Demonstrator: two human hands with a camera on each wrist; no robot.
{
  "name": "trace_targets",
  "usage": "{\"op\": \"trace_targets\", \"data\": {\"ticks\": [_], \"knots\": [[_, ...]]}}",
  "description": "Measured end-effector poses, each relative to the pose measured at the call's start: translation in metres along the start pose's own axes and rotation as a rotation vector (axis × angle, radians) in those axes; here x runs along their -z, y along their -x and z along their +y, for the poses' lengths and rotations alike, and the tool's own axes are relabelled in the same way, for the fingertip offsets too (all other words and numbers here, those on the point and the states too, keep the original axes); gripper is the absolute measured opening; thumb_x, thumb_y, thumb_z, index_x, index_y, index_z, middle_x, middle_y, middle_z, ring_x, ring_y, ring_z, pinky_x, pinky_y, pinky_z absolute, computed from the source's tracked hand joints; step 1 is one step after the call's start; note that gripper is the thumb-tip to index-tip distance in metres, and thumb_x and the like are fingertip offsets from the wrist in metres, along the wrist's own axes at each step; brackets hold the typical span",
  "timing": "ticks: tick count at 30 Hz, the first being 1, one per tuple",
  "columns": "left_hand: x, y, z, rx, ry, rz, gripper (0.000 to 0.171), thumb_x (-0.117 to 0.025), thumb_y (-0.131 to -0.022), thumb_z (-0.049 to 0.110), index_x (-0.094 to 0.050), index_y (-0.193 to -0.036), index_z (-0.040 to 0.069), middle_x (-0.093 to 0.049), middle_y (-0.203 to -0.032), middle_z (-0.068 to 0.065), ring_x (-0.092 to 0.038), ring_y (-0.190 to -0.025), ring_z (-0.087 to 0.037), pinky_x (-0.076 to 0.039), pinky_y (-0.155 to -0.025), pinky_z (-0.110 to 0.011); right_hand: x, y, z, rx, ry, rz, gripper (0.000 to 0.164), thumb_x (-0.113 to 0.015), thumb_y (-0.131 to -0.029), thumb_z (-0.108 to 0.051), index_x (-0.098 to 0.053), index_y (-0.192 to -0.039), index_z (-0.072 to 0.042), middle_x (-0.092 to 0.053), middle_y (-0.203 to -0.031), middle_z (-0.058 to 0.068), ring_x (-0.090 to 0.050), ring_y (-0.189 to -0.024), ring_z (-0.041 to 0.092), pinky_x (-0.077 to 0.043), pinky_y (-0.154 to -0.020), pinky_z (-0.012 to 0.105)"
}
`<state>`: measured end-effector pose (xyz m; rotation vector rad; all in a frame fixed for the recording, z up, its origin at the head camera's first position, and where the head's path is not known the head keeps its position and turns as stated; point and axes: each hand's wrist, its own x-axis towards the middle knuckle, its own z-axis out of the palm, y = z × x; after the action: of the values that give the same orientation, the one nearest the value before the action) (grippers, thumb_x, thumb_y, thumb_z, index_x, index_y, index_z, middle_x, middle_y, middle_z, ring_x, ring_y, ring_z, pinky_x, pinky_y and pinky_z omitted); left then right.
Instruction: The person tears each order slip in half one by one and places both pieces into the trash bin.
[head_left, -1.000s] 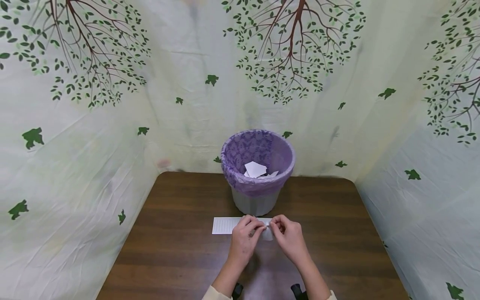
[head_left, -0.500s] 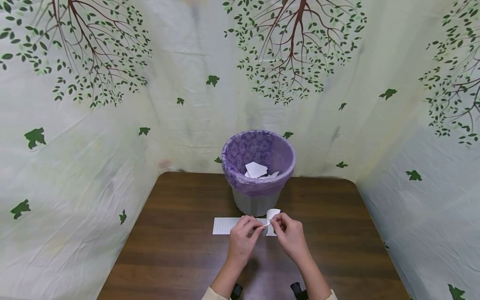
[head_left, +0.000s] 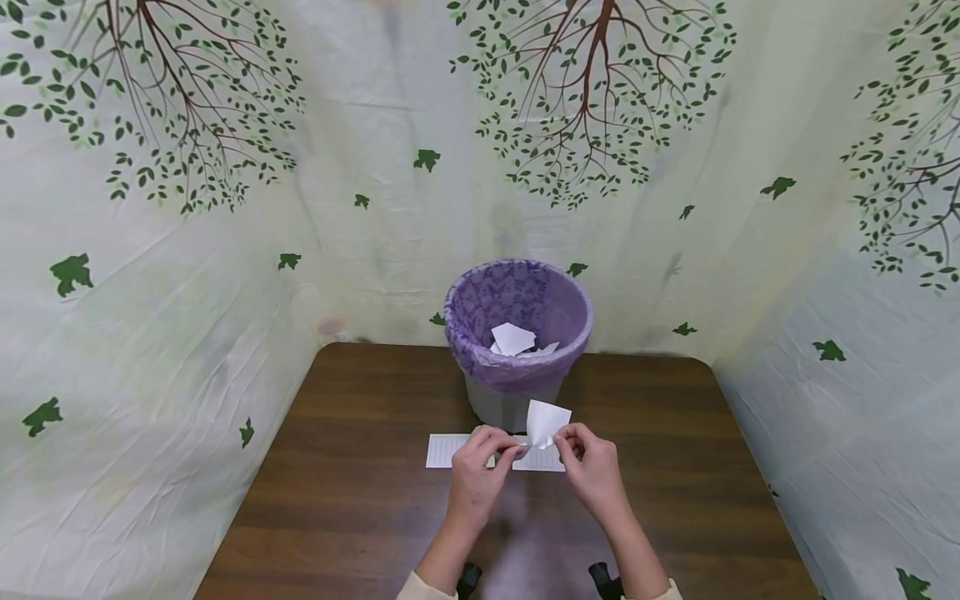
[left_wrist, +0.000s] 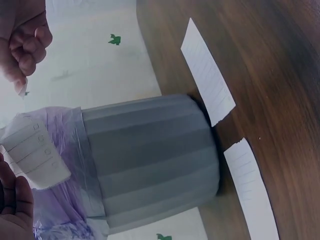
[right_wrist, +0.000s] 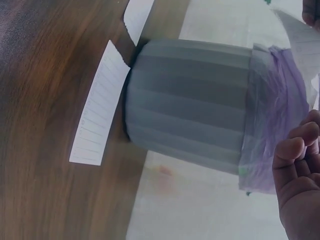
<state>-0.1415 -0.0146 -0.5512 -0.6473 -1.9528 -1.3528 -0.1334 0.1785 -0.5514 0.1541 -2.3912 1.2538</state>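
Observation:
A piece of lined white paper [head_left: 546, 423] stands up between my hands, in front of the bin. My left hand [head_left: 474, 475] pinches it at the lower left, and the fingertips of my right hand [head_left: 596, 468] pinch its right side. The left wrist view shows the printed face of the paper [left_wrist: 37, 152] beside my left hand [left_wrist: 12, 205]; a small white tip shows at the fingers of my right hand [left_wrist: 27, 42]. Behind the hands, two lined paper strips [head_left: 447, 450] with ragged inner ends lie on the table, separated by a narrow gap.
A grey bin [head_left: 501, 407] with a purple liner [head_left: 465, 350] stands at the back of the brown wooden table [head_left: 360, 467]. Several white paper pieces [head_left: 513, 339] lie inside it. A pale curtain [head_left: 375, 275] with printed leaves surrounds the table's back and sides.
The piece of paper has come up from below my fingertips and now stands above them. My hands have moved slightly apart, uncovering more of the right strip on the table.

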Motion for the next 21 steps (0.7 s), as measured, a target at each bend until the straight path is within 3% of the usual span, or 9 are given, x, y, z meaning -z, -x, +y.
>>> {"op": "trace_targets", "data": {"ticks": [9,15,21], "knots": [[0.008,-0.004,-0.003,0.053,0.019,0.026,0.012,-0.087,-0.083,0.000,-0.080,-0.087,0.009,-0.071,-0.085,-0.003,-0.069,-0.077,-0.018,-0.058,-0.069,-0.025,0.004,0.000,0.007,-0.022,0.005,0.021,0.010,-0.077,-0.092,0.001,-0.071,-0.090,-0.006,-0.064,-0.066,-0.002,-0.051,-0.059,-0.002,-0.045,-0.053,0.019],[0.013,-0.004,-0.008,0.066,0.032,0.055,0.012,-0.086,-0.083,-0.002,-0.080,-0.087,0.007,-0.072,-0.085,-0.004,-0.068,-0.077,-0.019,-0.055,-0.073,-0.017,0.005,0.001,0.016,-0.059,0.007,0.029,0.011,-0.077,-0.091,0.002,-0.070,-0.088,-0.006,-0.064,-0.065,-0.002,-0.050,-0.058,-0.003,-0.044,-0.053,0.017],[0.022,-0.007,-0.012,0.120,0.003,0.084,0.012,-0.086,-0.084,-0.001,-0.080,-0.086,0.009,-0.074,-0.086,-0.004,-0.070,-0.078,-0.020,-0.055,-0.076,-0.013,0.008,0.002,0.021,-0.098,0.009,0.044,0.011,-0.077,-0.092,0.001,-0.070,-0.087,-0.006,-0.063,-0.064,-0.002,-0.048,-0.057,-0.003,-0.041,-0.052,0.015]]}}
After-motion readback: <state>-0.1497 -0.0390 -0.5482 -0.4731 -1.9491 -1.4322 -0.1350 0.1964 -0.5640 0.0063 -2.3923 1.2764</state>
